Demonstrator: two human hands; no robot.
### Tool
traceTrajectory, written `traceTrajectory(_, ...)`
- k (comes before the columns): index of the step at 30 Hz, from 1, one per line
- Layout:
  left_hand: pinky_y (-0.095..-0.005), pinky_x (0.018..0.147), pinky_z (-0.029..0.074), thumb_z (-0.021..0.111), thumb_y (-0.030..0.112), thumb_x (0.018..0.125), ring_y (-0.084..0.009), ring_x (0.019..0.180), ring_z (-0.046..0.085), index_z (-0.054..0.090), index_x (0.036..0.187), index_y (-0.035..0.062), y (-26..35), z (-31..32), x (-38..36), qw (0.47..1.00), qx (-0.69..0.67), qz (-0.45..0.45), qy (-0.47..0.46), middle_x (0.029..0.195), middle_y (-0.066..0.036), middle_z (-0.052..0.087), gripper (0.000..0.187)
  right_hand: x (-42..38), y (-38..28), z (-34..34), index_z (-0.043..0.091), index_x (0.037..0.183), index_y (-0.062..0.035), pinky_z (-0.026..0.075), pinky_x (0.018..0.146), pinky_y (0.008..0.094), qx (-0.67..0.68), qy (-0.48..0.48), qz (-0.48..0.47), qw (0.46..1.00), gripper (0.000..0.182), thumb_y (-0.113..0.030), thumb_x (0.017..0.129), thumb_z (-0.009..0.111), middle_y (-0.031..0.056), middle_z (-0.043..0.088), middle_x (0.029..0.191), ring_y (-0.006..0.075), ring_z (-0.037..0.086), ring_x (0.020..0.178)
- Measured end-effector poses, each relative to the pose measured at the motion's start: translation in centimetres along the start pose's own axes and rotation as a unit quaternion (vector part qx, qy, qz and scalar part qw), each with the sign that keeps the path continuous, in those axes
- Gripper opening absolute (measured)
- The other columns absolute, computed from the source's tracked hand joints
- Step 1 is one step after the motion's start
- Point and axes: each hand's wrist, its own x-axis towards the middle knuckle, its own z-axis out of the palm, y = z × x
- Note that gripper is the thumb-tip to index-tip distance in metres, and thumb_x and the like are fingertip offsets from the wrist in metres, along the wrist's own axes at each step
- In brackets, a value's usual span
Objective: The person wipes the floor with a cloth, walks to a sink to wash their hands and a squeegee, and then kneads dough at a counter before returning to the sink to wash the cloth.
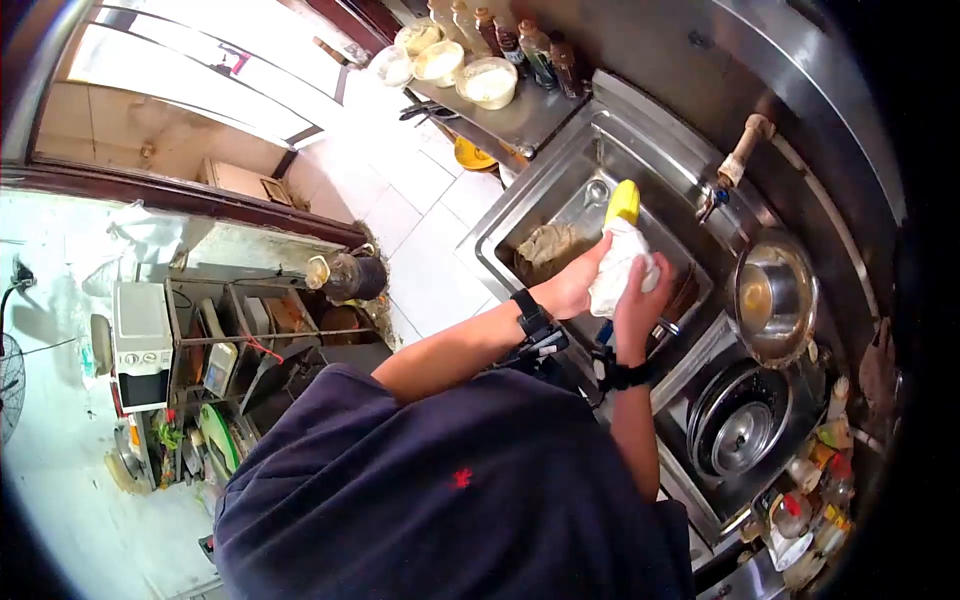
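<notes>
Over the sink, both hands hold a white cloth-like bundle (620,265) between them. A smooth yellow object (623,202) with a rounded end sticks out of its far side; what kind it is I cannot tell. My left hand (578,283) is closed against the bundle's left side. Its right side is gripped by my right hand (641,300), fingers curled around it. Beneath them lies the steel sink (655,195), with a crumpled beige cloth (547,245) in its basin.
A tap (714,200) comes from the wall on the right. Beside the sink stand a metal bowl (762,300) and stacked pans (740,435). Bottles (537,50) and white tubs (488,82) line the far counter. A microwave (143,345) and shelves are on the left.
</notes>
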Motion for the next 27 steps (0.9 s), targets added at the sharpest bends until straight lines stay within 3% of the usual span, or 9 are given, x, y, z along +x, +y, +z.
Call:
traceTrajectory(2,-0.0293,0.085,0.049,0.033,0.043,0.101,-0.0153,0.096,0.06,0.052,0.125,0.009,0.7,-1.1,0.6,1.0,0.015,0.006,-0.006,0.109,-0.003,0.062,0.046,-0.6,0.8,0.6,0.051,0.108,0.0021,0.04,0.094,0.0417,0.002,-0.087,-0.004,0.996,0.029,-0.019,0.09,0.058,0.0215,0.053,0.111,0.0345,0.052,0.106)
traceTrajectory(5,-0.0292,0.078,0.051,0.039,0.039,0.101,-0.0132,0.089,0.061,0.056,0.116,0.0084,1.1,-1.4,0.6,0.995,0.093,0.022,0.043,0.101,-0.002,0.064,0.039,-1.4,0.1,1.4,0.048,0.099,0.0002,0.036,0.098,0.0477,-0.049,-0.085,-0.166,0.981,0.025,-0.014,0.085,0.063,0.0243,0.045,0.126,0.0408,0.045,0.114)
traceTrajectory(8,-0.0278,0.072,0.051,0.045,0.033,0.1,-0.0116,0.083,0.062,0.058,0.112,0.0064,1.0,-1.4,0.4,0.993,0.104,0.052,0.039,0.097,-0.002,0.064,0.032,-1.2,-3.0,1.8,0.049,0.105,-0.0008,0.036,0.099,0.0473,-0.081,-0.038,-0.24,0.967,0.029,-0.012,0.082,0.064,0.024,0.041,0.134,0.0402,0.044,0.118)
traceTrajectory(12,-0.0275,0.063,0.051,0.049,0.023,0.096,-0.0122,0.074,0.063,0.062,0.102,0.0026,2.5,-1.9,0.1,0.958,0.269,0.087,0.049,0.089,-0.004,0.065,0.024,-1.0,-1.9,1.4,0.059,0.106,-0.0022,0.039,0.098,0.0441,-0.06,-0.142,-0.243,0.958,0.029,-0.011,0.079,0.066,0.0154,0.049,0.132,0.0361,0.049,0.117)
traceTrajectory(17,-0.0325,0.065,0.048,0.046,0.02,0.093,-0.0143,0.073,0.057,0.064,0.089,-0.0011,0.9,-1.9,0.5,0.947,0.248,0.095,0.18,0.081,-0.008,0.063,0.027,-0.5,-1.5,2.5,0.061,0.094,-0.0009,0.045,0.08,0.0408,-0.018,-0.086,-0.203,0.975,0.011,-0.009,0.086,0.061,0.0141,0.06,0.095,0.034,0.057,0.092)
traceTrajectory(22,-0.0371,0.063,0.045,0.043,0.019,0.093,-0.0155,0.07,0.056,0.063,0.084,-0.0048,0.6,-2.0,1.5,0.901,0.364,0.081,0.224,0.075,-0.014,0.062,0.032,0.1,1.1,2.9,0.059,0.086,0.0016,0.043,0.074,0.0442,-0.06,-0.051,-0.119,0.99,0.018,-0.016,0.091,0.056,0.0191,0.059,0.09,0.0376,0.055,0.083)
traceTrajectory(25,-0.0366,0.057,0.048,0.044,0.025,0.095,-0.0189,0.064,0.06,0.062,0.094,-0.0026,-0.4,-4.3,3.5,0.829,0.523,0.118,0.157,0.075,-0.012,0.062,0.032,0.9,1.8,2.6,0.059,0.091,0.0038,0.045,0.076,0.0437,-0.053,-0.02,-0.034,0.998,0.03,-0.026,0.092,0.055,0.0202,0.062,0.089,0.0383,0.058,0.083)
traceTrajectory(26,-0.0366,0.057,0.048,0.044,0.025,0.095,-0.0189,0.064,0.06,0.062,0.094,-0.0026,-0.2,-3.7,3.2,0.83,0.523,0.116,0.157,0.075,-0.012,0.062,0.032,1.3,2.3,2.4,0.059,0.091,0.0038,0.045,0.076,0.0437,-0.054,-0.02,-0.032,0.998,0.03,-0.026,0.092,0.055,0.0202,0.062,0.089,0.0383,0.058,0.083)
traceTrajectory(27,-0.0354,0.056,0.05,0.044,0.029,0.096,-0.0187,0.066,0.062,0.06,0.101,0.0013,0.2,-2.5,2.5,0.906,0.403,0.077,0.108,0.079,-0.009,0.064,0.033,1.8,3.1,1.9,0.059,0.096,0.0045,0.046,0.077,0.0432,-0.031,0.003,0.026,0.999,0.034,-0.029,0.093,0.055,0.0206,0.063,0.093,0.0373,0.059,0.086)
